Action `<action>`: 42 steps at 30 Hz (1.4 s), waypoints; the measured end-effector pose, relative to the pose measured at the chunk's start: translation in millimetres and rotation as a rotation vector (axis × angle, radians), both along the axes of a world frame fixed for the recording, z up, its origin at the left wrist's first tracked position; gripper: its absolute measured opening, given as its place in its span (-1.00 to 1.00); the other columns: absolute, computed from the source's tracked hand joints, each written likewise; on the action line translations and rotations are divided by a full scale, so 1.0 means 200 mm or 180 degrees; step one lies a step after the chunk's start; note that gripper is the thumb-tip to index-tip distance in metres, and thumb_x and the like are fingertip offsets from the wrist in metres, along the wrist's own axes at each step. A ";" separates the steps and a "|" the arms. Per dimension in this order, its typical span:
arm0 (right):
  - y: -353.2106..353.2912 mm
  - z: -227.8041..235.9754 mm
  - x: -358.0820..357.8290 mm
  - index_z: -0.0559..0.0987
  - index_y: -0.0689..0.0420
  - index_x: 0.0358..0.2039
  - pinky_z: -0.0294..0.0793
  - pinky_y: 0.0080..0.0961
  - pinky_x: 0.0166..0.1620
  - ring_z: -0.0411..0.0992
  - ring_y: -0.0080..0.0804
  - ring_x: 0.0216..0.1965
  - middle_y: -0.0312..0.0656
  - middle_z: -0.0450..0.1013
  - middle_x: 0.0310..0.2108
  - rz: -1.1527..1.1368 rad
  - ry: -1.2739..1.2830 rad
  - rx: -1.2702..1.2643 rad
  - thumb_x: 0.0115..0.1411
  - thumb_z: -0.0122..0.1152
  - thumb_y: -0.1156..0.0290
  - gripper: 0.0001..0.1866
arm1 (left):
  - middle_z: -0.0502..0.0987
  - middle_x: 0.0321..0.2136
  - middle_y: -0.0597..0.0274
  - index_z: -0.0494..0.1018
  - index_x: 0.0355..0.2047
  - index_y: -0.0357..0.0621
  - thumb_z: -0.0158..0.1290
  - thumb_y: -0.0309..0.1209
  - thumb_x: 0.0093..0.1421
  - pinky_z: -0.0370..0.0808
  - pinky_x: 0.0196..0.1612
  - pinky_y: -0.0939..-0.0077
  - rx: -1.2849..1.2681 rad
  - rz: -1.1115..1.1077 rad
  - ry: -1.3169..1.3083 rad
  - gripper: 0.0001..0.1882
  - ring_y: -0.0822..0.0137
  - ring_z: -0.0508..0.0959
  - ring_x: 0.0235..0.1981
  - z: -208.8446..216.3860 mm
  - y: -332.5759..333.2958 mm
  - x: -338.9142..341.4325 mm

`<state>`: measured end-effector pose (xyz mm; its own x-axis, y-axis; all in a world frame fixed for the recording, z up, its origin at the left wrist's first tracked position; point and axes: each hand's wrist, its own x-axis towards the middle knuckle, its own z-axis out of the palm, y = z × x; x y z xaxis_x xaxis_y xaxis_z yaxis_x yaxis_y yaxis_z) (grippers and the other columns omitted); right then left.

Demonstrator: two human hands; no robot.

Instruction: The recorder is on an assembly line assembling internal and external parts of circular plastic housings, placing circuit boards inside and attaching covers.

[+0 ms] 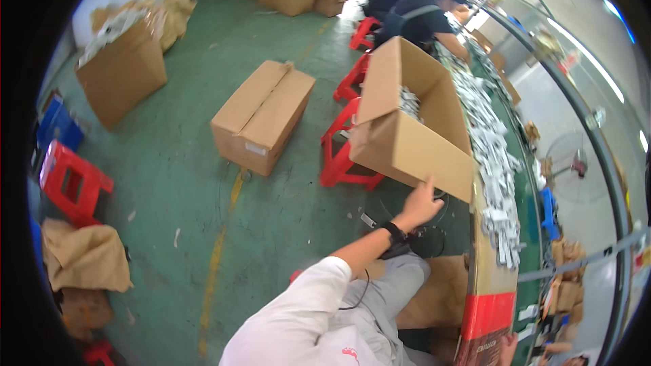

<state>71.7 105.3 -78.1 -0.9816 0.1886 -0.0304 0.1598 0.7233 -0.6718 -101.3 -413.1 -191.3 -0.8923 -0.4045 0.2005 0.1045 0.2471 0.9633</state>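
An open cardboard box [430, 163] leans tilted between a red stool and the edge of the workbench, its mouth facing the bench. Inside it lie small grey-white parts [410, 104]. My left hand [422, 205], with a black band on the wrist, is at the lower edge of the near flap. Its index finger lies along the outside of the flap, and the other fingers look curled at the edge. My right hand [507, 349] is partly cut off at the bottom of the view, beside a red printed carton panel [489, 308]; its fingers are mostly hidden.
Grey-white parts [498, 183] are heaped along the bench beside a green belt. A closed carton [264, 112] stands on the green floor, left of red stools [339, 152]. Two people [413, 17] sit farther along the bench. A filled carton [125, 71] stands far left.
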 end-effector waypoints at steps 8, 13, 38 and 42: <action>-0.48 -0.36 -0.07 0.29 0.09 0.12 0.32 -0.10 0.04 0.33 0.06 0.02 0.05 0.37 0.00 0.0332 0.0608 0.3796 -0.08 0.32 0.10 -0.25 | 0.43 -0.14 -0.08 0.28 0.03 -0.15 0.03 -0.40 0.02 0.42 -0.13 0.13 0.0165 -0.0059 0.1783 -0.49 -0.05 0.45 -0.16 0.11 0.00 -0.09; -0.65 -0.27 -0.08 0.35 0.13 0.02 0.38 -0.19 -0.04 0.40 0.06 -0.09 0.08 0.45 -0.14 -0.0120 -0.0150 0.3538 -0.03 0.25 0.23 -0.41 | 0.48 -0.43 0.04 0.41 -0.38 -0.32 0.02 -0.37 0.10 0.39 -0.38 0.46 0.2338 0.1477 0.1698 -0.79 0.30 0.48 -0.45 -0.10 -0.55 -0.04; -0.48 -0.35 -0.06 0.33 0.14 0.00 0.42 -0.16 -0.15 0.42 0.01 -0.24 0.08 0.45 -0.28 -0.0584 -0.0393 0.4018 -0.01 0.21 0.30 -0.46 | 0.32 -0.04 -0.25 0.20 0.08 -0.20 0.11 -0.39 -0.03 0.35 -0.03 0.10 0.0528 0.1352 0.1736 -0.37 -0.15 0.35 -0.02 0.57 -1.03 -0.46; -0.60 -0.40 -0.02 0.24 0.30 0.01 0.36 -0.05 -0.12 0.37 0.20 -0.21 0.20 0.40 -0.26 -0.0118 0.0144 0.3562 -0.10 0.20 0.60 -0.40 | 0.42 -0.24 -0.16 0.30 -0.09 -0.34 0.03 -0.49 -0.04 0.32 -0.04 0.17 0.1336 0.2148 0.1494 -0.55 -0.03 0.41 -0.14 0.31 -1.20 -0.18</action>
